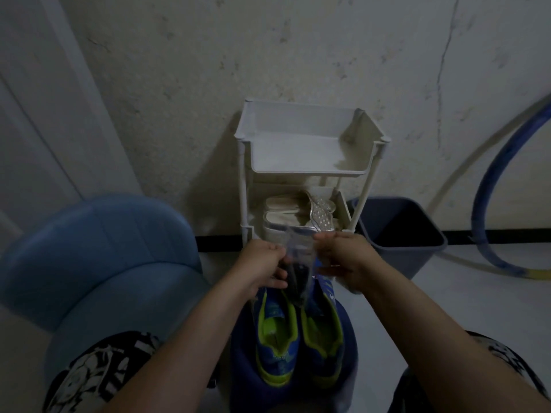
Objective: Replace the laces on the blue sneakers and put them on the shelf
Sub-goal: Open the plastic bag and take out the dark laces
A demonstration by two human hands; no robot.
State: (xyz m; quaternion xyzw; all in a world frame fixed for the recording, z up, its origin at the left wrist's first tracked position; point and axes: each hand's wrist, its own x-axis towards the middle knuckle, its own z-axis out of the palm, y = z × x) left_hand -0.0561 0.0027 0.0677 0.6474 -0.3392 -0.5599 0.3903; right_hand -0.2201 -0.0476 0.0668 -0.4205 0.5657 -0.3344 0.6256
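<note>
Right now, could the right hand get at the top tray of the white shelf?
Probably yes: nothing stands between the right hand and the top tray. But its fingers pinch the clear bag, together with the left hand.

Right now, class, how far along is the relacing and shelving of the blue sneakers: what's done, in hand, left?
Done: the blue sneakers seem unlaced, old laces apparently out. In hand: left hand and right hand pinch a clear packet of dark laces above them. Left: threading both shoes, then setting them on the white shelf.
</note>
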